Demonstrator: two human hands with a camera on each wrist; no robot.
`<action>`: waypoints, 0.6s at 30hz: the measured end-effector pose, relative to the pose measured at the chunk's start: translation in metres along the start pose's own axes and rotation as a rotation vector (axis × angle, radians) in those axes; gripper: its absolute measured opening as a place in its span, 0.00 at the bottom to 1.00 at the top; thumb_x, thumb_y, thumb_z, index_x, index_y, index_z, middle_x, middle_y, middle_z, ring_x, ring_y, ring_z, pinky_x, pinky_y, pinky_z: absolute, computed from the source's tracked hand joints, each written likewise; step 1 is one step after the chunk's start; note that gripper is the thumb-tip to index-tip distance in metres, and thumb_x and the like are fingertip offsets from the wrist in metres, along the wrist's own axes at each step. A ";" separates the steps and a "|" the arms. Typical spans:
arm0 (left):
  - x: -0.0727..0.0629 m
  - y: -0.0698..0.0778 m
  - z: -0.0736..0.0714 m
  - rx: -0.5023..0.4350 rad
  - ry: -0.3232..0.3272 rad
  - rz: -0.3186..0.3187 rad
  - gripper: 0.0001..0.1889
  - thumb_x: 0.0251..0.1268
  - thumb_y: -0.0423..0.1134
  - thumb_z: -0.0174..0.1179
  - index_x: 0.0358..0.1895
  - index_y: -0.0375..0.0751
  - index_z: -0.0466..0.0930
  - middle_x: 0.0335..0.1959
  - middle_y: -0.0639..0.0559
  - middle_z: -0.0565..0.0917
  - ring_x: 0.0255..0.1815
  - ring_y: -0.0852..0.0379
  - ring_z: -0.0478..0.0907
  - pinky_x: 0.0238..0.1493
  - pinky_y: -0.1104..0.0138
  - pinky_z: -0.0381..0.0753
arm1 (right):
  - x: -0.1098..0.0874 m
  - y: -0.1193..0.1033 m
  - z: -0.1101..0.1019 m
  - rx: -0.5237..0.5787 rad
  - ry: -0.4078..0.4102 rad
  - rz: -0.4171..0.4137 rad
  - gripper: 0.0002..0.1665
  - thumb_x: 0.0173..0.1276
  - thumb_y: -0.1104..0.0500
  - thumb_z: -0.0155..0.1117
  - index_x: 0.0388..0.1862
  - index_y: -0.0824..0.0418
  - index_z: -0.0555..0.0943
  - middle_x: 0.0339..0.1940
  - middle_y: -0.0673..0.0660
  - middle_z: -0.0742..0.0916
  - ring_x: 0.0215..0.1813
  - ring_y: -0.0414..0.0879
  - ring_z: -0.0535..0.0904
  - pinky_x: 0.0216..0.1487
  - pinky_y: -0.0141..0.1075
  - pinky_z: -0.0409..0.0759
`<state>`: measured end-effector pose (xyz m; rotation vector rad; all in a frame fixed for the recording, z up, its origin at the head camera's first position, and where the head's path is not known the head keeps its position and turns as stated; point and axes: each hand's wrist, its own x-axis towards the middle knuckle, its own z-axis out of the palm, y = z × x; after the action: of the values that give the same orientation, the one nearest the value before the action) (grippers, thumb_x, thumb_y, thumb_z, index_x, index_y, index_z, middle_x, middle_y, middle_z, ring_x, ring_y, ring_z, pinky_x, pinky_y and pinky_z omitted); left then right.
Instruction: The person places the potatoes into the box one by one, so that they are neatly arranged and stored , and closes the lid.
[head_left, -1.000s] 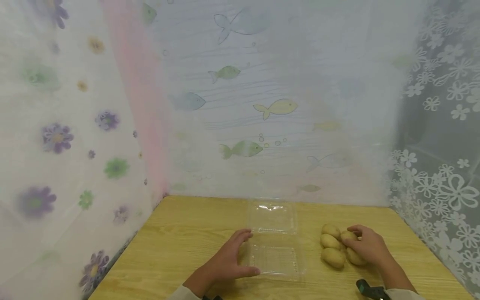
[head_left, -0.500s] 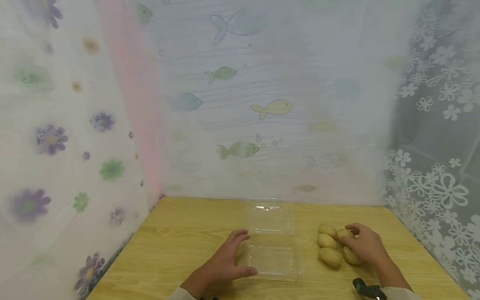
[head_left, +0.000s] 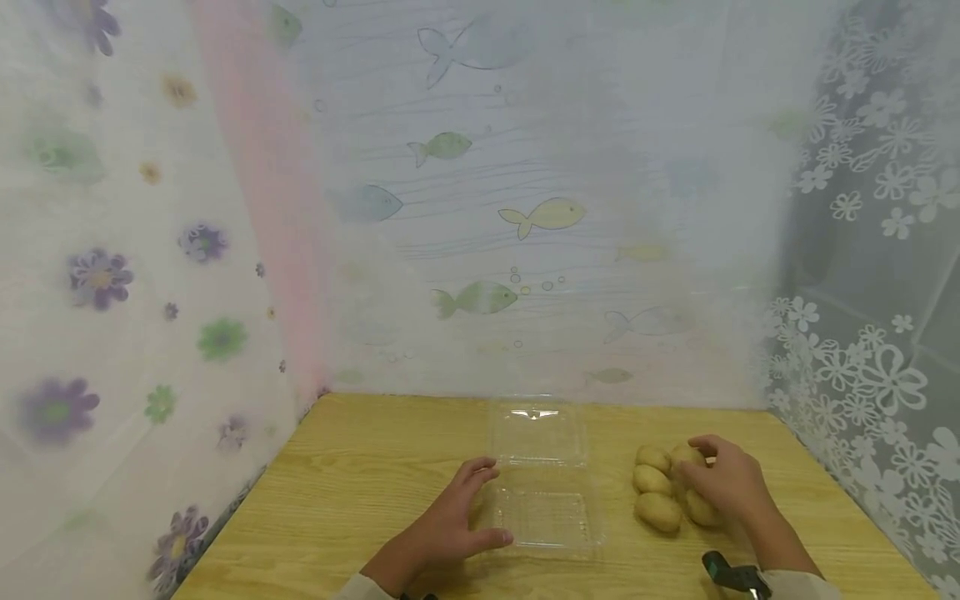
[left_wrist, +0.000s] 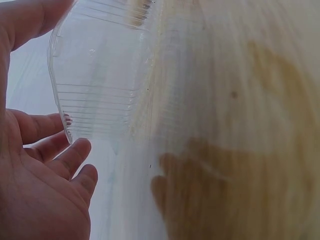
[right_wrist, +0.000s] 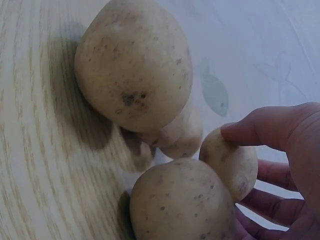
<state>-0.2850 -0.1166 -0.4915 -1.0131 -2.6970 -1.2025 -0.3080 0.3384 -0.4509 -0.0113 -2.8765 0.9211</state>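
Observation:
A clear plastic clamshell container lies unfolded on the table, its lid laid back on the far side. My left hand is at its left side with thumb and fingers spread, and in the left wrist view the fingertips touch the container's edge. To the right, several potatoes sit in two short rows. My right hand pinches the far potato of the right row, thumb on one side and fingers behind. The right wrist view shows this potato beside a nearer one.
The wood-grain table is enclosed by printed curtains, with fish on the back one and flowers at the sides. A dark device is strapped at the right wrist.
My right hand has risen slightly with the far potato between its thumb and fingers. The left hand keeps its place at the container. The head view has shifted slightly.

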 end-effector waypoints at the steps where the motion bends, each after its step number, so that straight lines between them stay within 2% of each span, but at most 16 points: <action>1: 0.000 0.000 0.000 -0.006 -0.002 0.000 0.46 0.66 0.59 0.68 0.79 0.40 0.61 0.82 0.47 0.57 0.79 0.42 0.62 0.71 0.40 0.70 | 0.000 -0.001 0.000 0.001 0.002 -0.003 0.40 0.72 0.42 0.66 0.70 0.68 0.74 0.64 0.76 0.80 0.59 0.68 0.81 0.49 0.54 0.85; 9: 0.000 0.002 -0.001 -0.028 -0.016 -0.016 0.47 0.65 0.61 0.69 0.80 0.43 0.60 0.83 0.48 0.55 0.80 0.42 0.61 0.70 0.38 0.70 | -0.003 -0.013 -0.001 0.018 0.015 -0.019 0.39 0.72 0.42 0.67 0.70 0.69 0.74 0.64 0.75 0.80 0.58 0.67 0.83 0.47 0.52 0.86; 18: 0.001 0.002 -0.001 0.011 -0.005 -0.004 0.47 0.64 0.63 0.68 0.80 0.45 0.60 0.82 0.48 0.56 0.79 0.42 0.63 0.70 0.39 0.71 | -0.005 -0.022 0.001 0.035 0.027 -0.045 0.38 0.73 0.41 0.67 0.70 0.66 0.75 0.65 0.71 0.81 0.57 0.64 0.83 0.47 0.51 0.86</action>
<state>-0.2844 -0.1160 -0.4889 -1.0116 -2.7071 -1.1865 -0.3026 0.3196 -0.4399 0.0438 -2.8229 0.9556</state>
